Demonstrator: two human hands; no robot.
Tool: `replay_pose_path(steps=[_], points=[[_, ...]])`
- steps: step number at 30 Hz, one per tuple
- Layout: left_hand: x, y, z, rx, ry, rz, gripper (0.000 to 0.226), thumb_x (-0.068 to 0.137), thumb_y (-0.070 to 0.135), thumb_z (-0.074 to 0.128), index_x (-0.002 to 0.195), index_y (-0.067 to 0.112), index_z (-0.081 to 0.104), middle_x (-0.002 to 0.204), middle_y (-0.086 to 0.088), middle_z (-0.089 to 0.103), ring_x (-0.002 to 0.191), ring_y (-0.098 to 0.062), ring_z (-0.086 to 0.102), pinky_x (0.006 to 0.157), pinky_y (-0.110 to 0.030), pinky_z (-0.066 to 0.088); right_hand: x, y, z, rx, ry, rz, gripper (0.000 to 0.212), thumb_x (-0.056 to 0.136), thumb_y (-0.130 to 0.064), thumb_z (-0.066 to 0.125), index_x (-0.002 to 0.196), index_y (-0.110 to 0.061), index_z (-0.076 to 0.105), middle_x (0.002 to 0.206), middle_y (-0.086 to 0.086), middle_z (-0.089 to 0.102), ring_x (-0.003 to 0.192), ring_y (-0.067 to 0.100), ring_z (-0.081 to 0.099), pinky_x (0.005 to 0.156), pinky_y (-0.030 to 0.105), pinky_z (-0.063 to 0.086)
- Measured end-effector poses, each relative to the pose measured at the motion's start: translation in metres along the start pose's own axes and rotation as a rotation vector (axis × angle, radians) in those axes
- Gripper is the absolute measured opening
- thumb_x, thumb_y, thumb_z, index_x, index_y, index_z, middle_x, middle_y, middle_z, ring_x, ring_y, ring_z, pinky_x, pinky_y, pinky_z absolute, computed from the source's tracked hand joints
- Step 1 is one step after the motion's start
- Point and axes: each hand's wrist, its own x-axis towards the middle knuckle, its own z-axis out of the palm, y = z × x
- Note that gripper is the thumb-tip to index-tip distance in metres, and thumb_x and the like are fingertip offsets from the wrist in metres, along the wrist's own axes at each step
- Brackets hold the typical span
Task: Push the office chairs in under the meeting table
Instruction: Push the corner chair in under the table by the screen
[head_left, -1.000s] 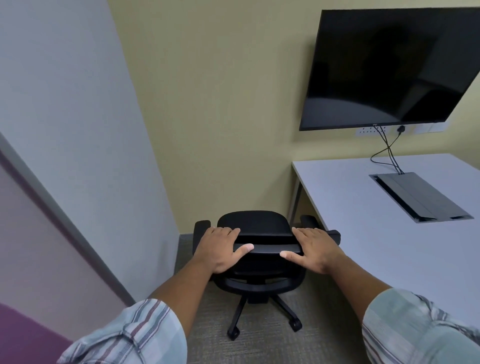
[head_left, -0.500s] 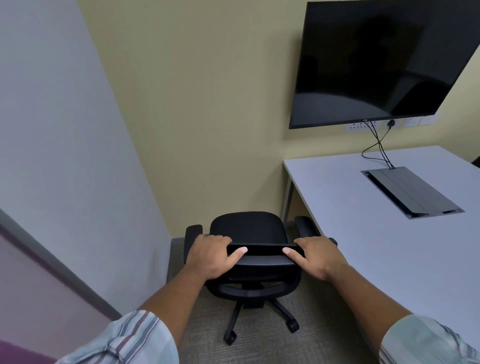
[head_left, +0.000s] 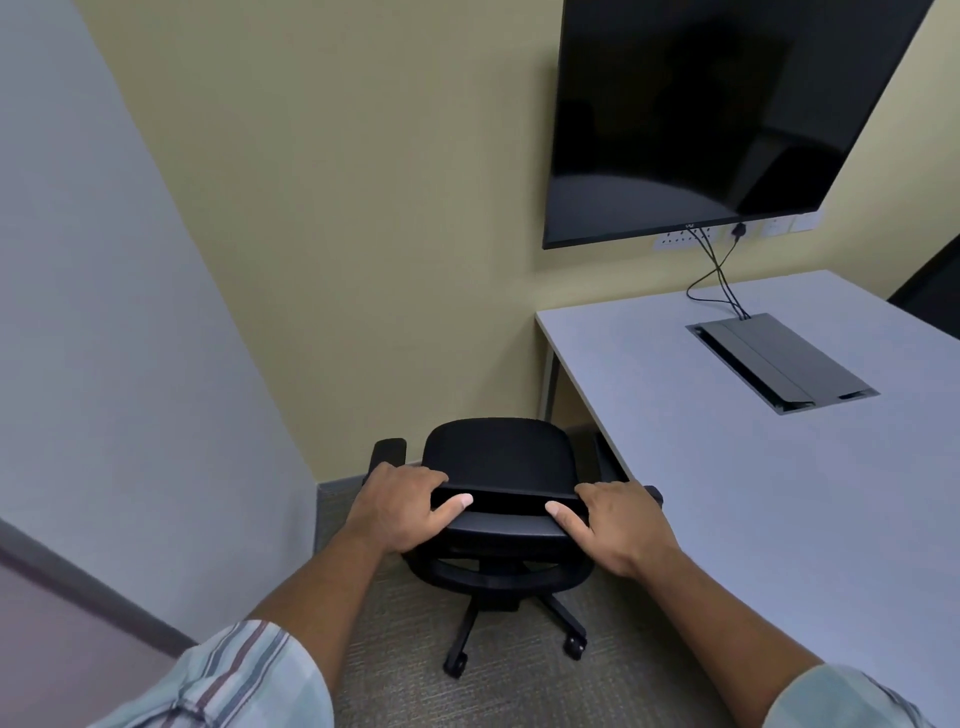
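Left hand: closed over the left end of the chair's top rail, fingers curled over the far edge, thumb stretched along the near face toward the middle.
Right hand: closed over the right end of the same rail, fingers over the top, thumb pointing inward toward the left thumb.
Chair: black office chair, directly under and beyond both hands; its backrest faces the person and its seat points away toward the yellow wall.
Chair position: it stands on the carpet at the left side of the tabletop's near corner, seat in the open and not under the tabletop.
Armrests: the left armrest shows just beyond the left hand; the right one sits beyond the right hand, close against the tabletop edge, partly hidden by it.
Chair base: legs and two casters show below the hands, between the forearms.
Tabletop: pale grey, to the right of the right hand, running away to the wall.
Cable box: dark grey hatch set into the tabletop, well beyond and right of the right hand, with two black cables rising to the wall.
Screen: dark, mounted on the yellow wall above the tabletop's far end.
Sleeves: striped, pushed up on both forearms.
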Motion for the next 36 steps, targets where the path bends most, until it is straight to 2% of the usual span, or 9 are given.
replay_pose_path(steps=[8,11,15,17,21,26,30,33,36], points=[[0.032,-0.006,0.009,-0.009,0.006,0.098,0.105,0.089,0.093,-0.009,0.105,0.03,0.073,0.087,0.01,0.072,0.079,-0.016,0.064,0.078,-0.042,0.045,-0.006,0.001,-0.002,-0.023,0.008,0.1,0.086,0.095,-0.088,0.0,0.083,-0.028,0.06,0.076,-0.006,0.065,0.07,0.014,0.059,0.087,0.041,0.052],[0.044,-0.01,0.009,-0.028,0.01,0.145,0.097,0.095,0.09,0.001,0.113,0.03,0.075,0.09,0.01,0.073,0.08,-0.016,0.064,0.076,-0.041,0.04,-0.009,-0.001,-0.004,-0.036,0.008,0.135,0.086,0.095,-0.087,-0.001,0.083,-0.027,0.06,0.077,-0.004,0.065,0.072,0.017,0.06,0.087,0.043,0.051],[0.068,-0.016,0.005,-0.048,0.022,0.23,0.086,0.099,0.087,0.011,0.102,0.028,0.074,0.079,0.014,0.061,0.071,-0.013,0.052,0.073,-0.038,0.037,-0.008,-0.006,-0.003,-0.045,0.022,0.193,0.082,0.097,-0.084,0.002,0.077,-0.025,0.056,0.069,-0.005,0.059,0.067,0.017,0.055,0.087,0.043,0.049],[0.082,-0.018,0.005,-0.036,0.003,0.264,0.072,0.101,0.08,0.022,0.101,0.029,0.073,0.082,0.014,0.067,0.073,-0.014,0.057,0.074,-0.039,0.041,-0.007,-0.006,0.001,-0.037,0.041,0.22,0.08,0.099,-0.083,0.003,0.074,-0.026,0.053,0.066,-0.005,0.054,0.064,0.015,0.052,0.087,0.043,0.049],[0.109,-0.021,0.008,-0.023,-0.039,0.32,0.063,0.102,0.077,0.023,0.1,0.033,0.069,0.085,0.012,0.068,0.078,-0.013,0.06,0.08,-0.04,0.044,-0.002,-0.007,0.004,-0.039,0.07,0.281,0.078,0.099,-0.082,0.003,0.073,-0.027,0.051,0.066,-0.006,0.051,0.065,0.015,0.05,0.087,0.042,0.049],[0.149,-0.027,0.009,-0.055,-0.009,0.429,0.053,0.106,0.068,0.037,0.103,0.027,0.071,0.077,0.018,0.056,0.073,-0.012,0.054,0.073,-0.037,0.032,0.01,-0.011,0.008,-0.045,0.098,0.366,0.078,0.099,-0.082,0.002,0.073,-0.025,0.05,0.066,-0.006,0.051,0.065,0.019,0.051,0.083,0.043,0.048],[0.174,-0.03,0.013,-0.062,0.003,0.444,0.059,0.105,0.068,0.036,0.115,0.026,0.076,0.091,0.011,0.076,0.085,-0.016,0.068,0.082,-0.039,0.047,0.018,-0.016,0.012,-0.044,0.102,0.43,0.076,0.102,-0.079,0.008,0.075,-0.024,0.052,0.068,-0.004,0.058,0.066,0.024,0.055,0.075,0.045,0.048],[0.191,-0.032,0.014,-0.048,-0.021,0.464,0.064,0.103,0.069,0.034,0.12,0.024,0.077,0.107,0.007,0.08,0.099,-0.02,0.072,0.093,-0.044,0.052,0.024,-0.016,0.014,-0.036,0.086,0.471,0.076,0.103,-0.077,0.011,0.077,-0.022,0.056,0.069,-0.001,0.062,0.066,0.026,0.059,0.072,0.045,0.049],[0.208,-0.032,0.016,-0.027,-0.036,0.51,0.066,0.103,0.069,0.033,0.117,0.021,0.076,0.109,0.003,0.08,0.101,-0.023,0.072,0.094,-0.048,0.052,0.03,-0.015,0.013,-0.023,0.065,0.502,0.076,0.104,-0.076,0.012,0.077,-0.021,0.056,0.069,0.001,0.062,0.065,0.027,0.059,0.072,0.046,0.049]])
